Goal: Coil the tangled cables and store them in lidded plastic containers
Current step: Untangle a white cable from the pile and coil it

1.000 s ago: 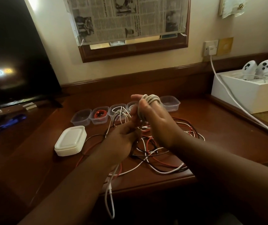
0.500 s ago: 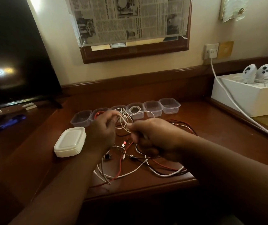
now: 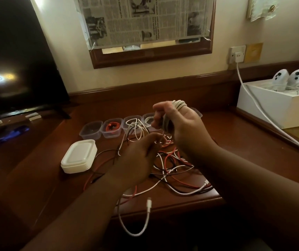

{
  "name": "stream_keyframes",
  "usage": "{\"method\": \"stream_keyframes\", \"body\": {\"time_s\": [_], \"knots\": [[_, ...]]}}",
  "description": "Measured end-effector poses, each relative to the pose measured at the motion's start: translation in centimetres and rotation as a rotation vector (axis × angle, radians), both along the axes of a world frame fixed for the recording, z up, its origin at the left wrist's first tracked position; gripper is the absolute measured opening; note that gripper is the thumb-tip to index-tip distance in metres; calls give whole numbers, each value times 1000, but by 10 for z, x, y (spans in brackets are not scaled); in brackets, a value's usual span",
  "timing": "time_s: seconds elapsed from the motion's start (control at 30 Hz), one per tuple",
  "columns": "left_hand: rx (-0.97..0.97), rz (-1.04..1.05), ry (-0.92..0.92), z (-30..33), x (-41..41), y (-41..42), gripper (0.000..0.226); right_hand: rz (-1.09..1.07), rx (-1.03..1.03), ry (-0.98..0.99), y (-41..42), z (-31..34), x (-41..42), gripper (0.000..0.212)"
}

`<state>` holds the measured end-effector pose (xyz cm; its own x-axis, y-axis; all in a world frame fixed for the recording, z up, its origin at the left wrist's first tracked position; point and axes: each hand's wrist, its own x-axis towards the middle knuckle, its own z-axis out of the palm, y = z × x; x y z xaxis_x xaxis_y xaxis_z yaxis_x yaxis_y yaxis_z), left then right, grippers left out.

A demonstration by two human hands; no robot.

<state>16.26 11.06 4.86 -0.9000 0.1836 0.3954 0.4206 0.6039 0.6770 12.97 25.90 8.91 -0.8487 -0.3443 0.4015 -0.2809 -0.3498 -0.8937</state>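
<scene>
Fingers (image 3: 176, 113) of the right hand (image 3: 183, 127) stick up with a white cable (image 3: 179, 104) wound round them in a few loops, and the thumb reaches out to the side. Down lower, the left hand (image 3: 137, 156) has its fingers curled, pinching a thin bit of cable above the pile. Under both hands is the big brown desk (image 3: 244, 142). On it lies a messy heap of tangled cables (image 3: 174, 165), red, white and black, and one white end with a plug (image 3: 148, 205) hangs off the front edge. Just left of the heap sits a stack of white lids (image 3: 79, 156). Behind the heap is a row of small clear containers (image 3: 91, 130). One of them holds a coiled red cable (image 3: 112, 126), and another one has white cable in it.
</scene>
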Motion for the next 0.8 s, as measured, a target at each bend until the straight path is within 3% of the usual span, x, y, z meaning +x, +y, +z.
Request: {"method": "stream_keyframes", "body": {"time_s": [0.1, 0.17, 0.23, 0.3, 0.4, 0.47, 0.57, 0.63, 0.7, 0.8], "knots": [[-66, -59, -57, 6, -3, -7, 24, -376, 488, 427, -6, -10, -2, 16], [-134, -72, -63, 11, -6, -13, 29, -524, 794, 706, -6, -14, -3, 25], [-220, -51, -64, 18, -8, -20, 28, -511, 1062, 783, -6, -12, -2, 36], [-366, -15, 1, 21, -12, -31, 15, -434, 1192, 684, -7, -10, -1, 40], [-525, 101, 245, 20, -13, -39, 17, -282, 1206, 455, -9, -12, -5, 47], [-455, 111, 379, 17, -13, -41, 26, -103, 1150, 278, -7, -11, -6, 46], [-71, -9, 260, 11, -13, -40, 26, 280, 781, -48, 4, -5, -8, 58], [159, -170, 92, 9, -11, -30, 21, 492, 570, -126, 8, -5, -12, 67], [297, -267, 31, 5, -12, -18, 27, 576, 484, -127, 6, -7, -17, 67], [280, -95, 80, -2, -22, -7, 43, 485, 437, -157, -1, -12, -26, 71]]}}
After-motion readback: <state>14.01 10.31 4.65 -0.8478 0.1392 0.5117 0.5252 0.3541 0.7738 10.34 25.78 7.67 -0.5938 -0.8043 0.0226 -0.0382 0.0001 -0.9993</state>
